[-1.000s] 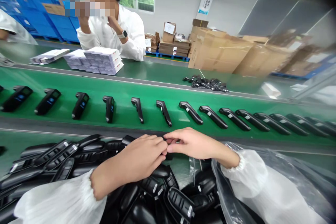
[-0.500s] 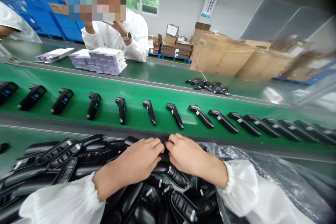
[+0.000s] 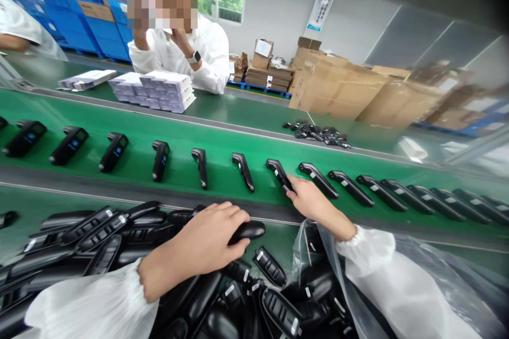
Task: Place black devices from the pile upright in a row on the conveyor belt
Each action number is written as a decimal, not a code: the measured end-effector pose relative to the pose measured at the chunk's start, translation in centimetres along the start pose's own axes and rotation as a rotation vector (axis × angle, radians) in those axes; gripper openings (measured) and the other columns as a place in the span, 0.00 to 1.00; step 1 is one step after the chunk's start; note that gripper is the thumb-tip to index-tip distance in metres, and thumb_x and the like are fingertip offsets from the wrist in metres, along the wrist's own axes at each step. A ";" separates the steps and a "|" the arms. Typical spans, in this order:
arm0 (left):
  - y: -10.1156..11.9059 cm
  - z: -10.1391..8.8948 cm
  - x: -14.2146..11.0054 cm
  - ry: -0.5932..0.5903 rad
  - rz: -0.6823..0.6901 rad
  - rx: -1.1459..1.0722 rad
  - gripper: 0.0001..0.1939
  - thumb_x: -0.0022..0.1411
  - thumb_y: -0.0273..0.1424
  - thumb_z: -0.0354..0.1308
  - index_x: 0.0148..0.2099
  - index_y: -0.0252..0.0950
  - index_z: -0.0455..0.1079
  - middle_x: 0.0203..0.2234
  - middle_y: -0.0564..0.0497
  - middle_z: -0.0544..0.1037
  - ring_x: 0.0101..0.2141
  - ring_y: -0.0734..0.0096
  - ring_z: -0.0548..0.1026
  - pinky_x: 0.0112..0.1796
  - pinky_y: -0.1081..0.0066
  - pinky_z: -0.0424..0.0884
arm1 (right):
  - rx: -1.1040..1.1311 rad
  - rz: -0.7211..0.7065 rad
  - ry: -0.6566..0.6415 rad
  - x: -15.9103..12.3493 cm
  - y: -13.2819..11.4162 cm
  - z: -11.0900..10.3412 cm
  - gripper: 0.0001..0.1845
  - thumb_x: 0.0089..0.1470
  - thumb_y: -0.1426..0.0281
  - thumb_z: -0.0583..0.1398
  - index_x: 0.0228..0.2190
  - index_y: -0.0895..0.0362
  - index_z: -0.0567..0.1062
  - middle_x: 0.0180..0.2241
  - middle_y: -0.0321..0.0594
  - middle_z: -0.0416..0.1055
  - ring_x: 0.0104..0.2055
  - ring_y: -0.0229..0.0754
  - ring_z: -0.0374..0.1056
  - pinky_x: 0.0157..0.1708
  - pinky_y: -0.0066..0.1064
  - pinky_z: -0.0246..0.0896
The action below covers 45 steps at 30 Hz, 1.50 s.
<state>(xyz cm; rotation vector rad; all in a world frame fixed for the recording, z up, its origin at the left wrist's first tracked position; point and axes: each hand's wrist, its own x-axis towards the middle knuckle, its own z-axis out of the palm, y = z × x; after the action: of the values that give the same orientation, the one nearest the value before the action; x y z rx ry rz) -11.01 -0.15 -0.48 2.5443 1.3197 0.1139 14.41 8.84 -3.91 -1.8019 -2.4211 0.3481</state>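
Note:
My left hand is closed around a black oval plastic cover, held just above a heap of similar black covers on the near table. My right hand reaches out over the green conveyor belt and its fingers pinch the handle of a black handheld device lying there. A long row of the same black devices runs across the belt. Both my arms wear white sleeves.
A clear plastic bag with more black parts lies at the right. Across the belt a person in white sits behind stacked white boxes. A small pile of black parts, cardboard cartons and blue crates stand beyond.
My hands were together at the belt's near edge. My right hand has since reached forward to a device on the belt, while my left hand stays back with the black cover.

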 end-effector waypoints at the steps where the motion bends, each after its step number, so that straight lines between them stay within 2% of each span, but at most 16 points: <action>1: -0.2 0.1 0.2 0.030 -0.016 -0.002 0.11 0.64 0.33 0.56 0.48 0.39 0.69 0.40 0.51 0.75 0.43 0.60 0.73 0.46 0.61 0.68 | -0.046 0.032 -0.018 0.3 0.2 0.5 0.25 0.61 0.76 0.54 0.58 0.68 0.62 0.47 0.57 0.72 0.49 0.51 0.70 0.46 0.34 0.61; 6: -1.1 0.8 0.7 0.132 0.014 -0.010 0.17 0.67 0.32 0.53 0.57 0.41 0.64 0.48 0.51 0.71 0.46 0.63 0.73 0.44 0.66 0.70 | -0.230 0.124 0.053 1.0 0.3 2.4 0.17 0.65 0.72 0.50 0.50 0.69 0.68 0.41 0.58 0.72 0.44 0.54 0.71 0.41 0.36 0.63; 9: -1.2 0.7 0.9 0.156 0.083 0.018 0.17 0.68 0.32 0.53 0.58 0.40 0.62 0.49 0.50 0.72 0.48 0.62 0.72 0.47 0.64 0.69 | -0.260 0.122 0.139 0.2 -0.1 1.1 0.22 0.65 0.67 0.51 0.54 0.69 0.66 0.47 0.62 0.69 0.50 0.61 0.67 0.44 0.45 0.63; 11: -0.9 0.4 1.1 0.174 0.104 0.018 0.17 0.68 0.30 0.54 0.58 0.37 0.61 0.49 0.49 0.72 0.49 0.62 0.71 0.48 0.63 0.68 | -0.120 0.034 0.195 -0.8 -1.0 -0.3 0.25 0.65 0.64 0.51 0.57 0.66 0.65 0.54 0.61 0.65 0.56 0.61 0.62 0.49 0.47 0.61; 13: -0.5 0.2 1.3 0.172 0.098 0.005 0.14 0.68 0.29 0.55 0.55 0.36 0.62 0.46 0.48 0.73 0.46 0.62 0.72 0.46 0.64 0.69 | 0.185 -0.174 0.079 -1.8 -2.4 -1.6 0.24 0.64 0.62 0.53 0.57 0.60 0.67 0.55 0.53 0.66 0.55 0.54 0.64 0.50 0.40 0.62; 15: 0.0 0.0 1.4 0.172 0.066 0.001 0.12 0.68 0.30 0.54 0.53 0.36 0.63 0.43 0.49 0.74 0.43 0.62 0.74 0.43 0.65 0.70 | 0.481 -0.354 -0.146 -2.4 -3.9 -2.3 0.21 0.61 0.63 0.57 0.54 0.55 0.71 0.48 0.43 0.72 0.47 0.46 0.69 0.44 0.33 0.65; 17: 0.5 0.1 1.0 0.205 0.002 0.030 0.14 0.68 0.32 0.54 0.54 0.36 0.62 0.43 0.47 0.74 0.43 0.61 0.73 0.42 0.64 0.70 | 0.652 -0.362 -0.287 -2.2 -4.7 -2.1 0.19 0.56 0.66 0.60 0.49 0.53 0.74 0.38 0.37 0.75 0.37 0.41 0.71 0.37 0.29 0.66; 19: 0.8 0.4 0.2 0.229 -0.071 0.108 0.20 0.66 0.35 0.56 0.58 0.36 0.60 0.48 0.44 0.72 0.47 0.57 0.71 0.44 0.60 0.69 | 0.723 -0.235 -0.248 -1.4 -4.7 -1.3 0.17 0.53 0.70 0.61 0.46 0.53 0.74 0.35 0.35 0.74 0.33 0.39 0.70 0.34 0.28 0.65; 25: 0.6 1.4 -2.2 0.022 -0.148 0.301 0.10 0.66 0.31 0.50 0.44 0.34 0.71 0.39 0.43 0.73 0.43 0.52 0.69 0.41 0.54 0.67 | 0.364 0.034 0.147 1.7 -2.7 2.6 0.18 0.50 0.76 0.60 0.45 0.57 0.71 0.44 0.43 0.71 0.44 0.43 0.70 0.47 0.33 0.62; 28: 0.3 1.6 -2.0 0.030 -0.172 0.209 0.10 0.64 0.27 0.48 0.42 0.35 0.70 0.38 0.44 0.73 0.42 0.55 0.69 0.41 0.56 0.67 | 0.254 0.091 0.146 2.5 -2.4 3.9 0.25 0.53 0.76 0.59 0.54 0.61 0.65 0.46 0.49 0.71 0.47 0.46 0.69 0.48 0.33 0.61; 32: -0.2 1.2 -1.4 0.032 -0.215 0.039 0.06 0.60 0.27 0.52 0.40 0.36 0.67 0.38 0.46 0.72 0.42 0.57 0.71 0.42 0.58 0.66 | 0.077 0.192 0.132 3.1 -2.6 4.5 0.21 0.60 0.70 0.56 0.54 0.64 0.67 0.44 0.54 0.71 0.46 0.51 0.70 0.47 0.36 0.61; 35: -1.0 0.5 -1.3 0.015 -0.228 -0.136 0.05 0.57 0.28 0.55 0.37 0.38 0.65 0.36 0.50 0.71 0.37 0.63 0.72 0.38 0.65 0.67 | -0.041 0.209 0.131 2.8 -2.9 3.9 0.23 0.63 0.68 0.54 0.56 0.66 0.65 0.44 0.57 0.70 0.46 0.54 0.69 0.46 0.40 0.62; 38: -2.1 -0.2 -1.4 0.059 -0.287 -0.348 0.06 0.56 0.33 0.58 0.33 0.39 0.63 0.30 0.54 0.70 0.32 0.68 0.71 0.32 0.70 0.65 | -0.003 0.115 0.218 1.3 -3.9 2.3 0.29 0.62 0.62 0.57 0.59 0.65 0.63 0.53 0.62 0.65 0.54 0.59 0.63 0.51 0.46 0.60; 40: -2.9 -0.4 -1.3 0.067 -0.340 -0.501 0.10 0.58 0.38 0.56 0.31 0.39 0.62 0.24 0.56 0.70 0.28 0.69 0.70 0.29 0.72 0.63 | 0.239 -0.031 0.152 -0.1 -5.4 1.1 0.31 0.60 0.58 0.58 0.59 0.60 0.64 0.56 0.56 0.64 0.55 0.54 0.63 0.52 0.43 0.61; 42: -3.6 -0.3 -1.1 0.034 -0.386 -0.658 0.14 0.62 0.43 0.51 0.32 0.39 0.63 0.20 0.57 0.71 0.24 0.70 0.70 0.27 0.73 0.62 | 0.548 -0.194 -0.069 -1.6 -7.4 0.1 0.31 0.57 0.57 0.61 0.58 0.55 0.66 0.53 0.48 0.68 0.51 0.47 0.67 0.49 0.36 0.64; 45: -4.1 -0.2 -0.7 0.011 -0.363 -0.814 0.16 0.64 0.45 0.48 0.34 0.39 0.64 0.22 0.56 0.75 0.25 0.70 0.71 0.27 0.73 0.64 | 0.784 -0.320 -0.268 -2.8 -9.9 -0.1 0.21 0.56 0.61 0.62 0.50 0.52 0.73 0.45 0.39 0.75 0.45 0.42 0.70 0.45 0.32 0.65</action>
<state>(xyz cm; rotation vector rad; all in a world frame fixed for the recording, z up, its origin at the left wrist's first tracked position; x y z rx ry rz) -14.73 1.59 -1.42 1.6122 1.3476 0.4785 5.99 3.51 -1.26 -1.0631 -2.1794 1.3350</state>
